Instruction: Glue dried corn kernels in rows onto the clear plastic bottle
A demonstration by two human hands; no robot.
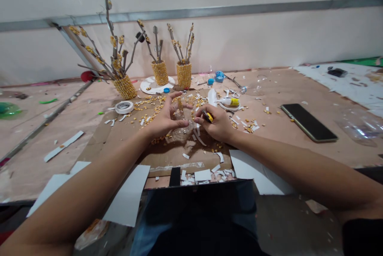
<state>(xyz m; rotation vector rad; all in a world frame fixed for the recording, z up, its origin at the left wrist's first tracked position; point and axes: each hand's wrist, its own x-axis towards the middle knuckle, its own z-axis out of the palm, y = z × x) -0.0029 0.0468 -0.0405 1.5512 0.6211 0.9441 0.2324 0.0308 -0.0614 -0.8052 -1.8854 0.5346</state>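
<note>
My left hand [164, 119] curves its thumb and fingers around a clear plastic bottle piece [183, 129], above the cardboard [125, 144]. Some yellow kernels show at the upper part of that piece; its exact shape is hard to make out. In my closed right hand [218, 125] is a yellow and black utility knife [207, 116], close to the right side of the plastic. Its blade is not clearly visible. Loose corn kernels [152, 112] and white paper scraps lie around both hands. Just beyond the right hand, a glue bottle [229, 102] lies on a roll of tape.
Three kernel-covered pots [184, 75] with twigs stand at the back, one on a white disc [146, 86]. A tape roll [124, 107] lies left, a phone [308, 122] right. Clear bottles [360, 126] lie far right. White card sheets [127, 196] overhang the front edge.
</note>
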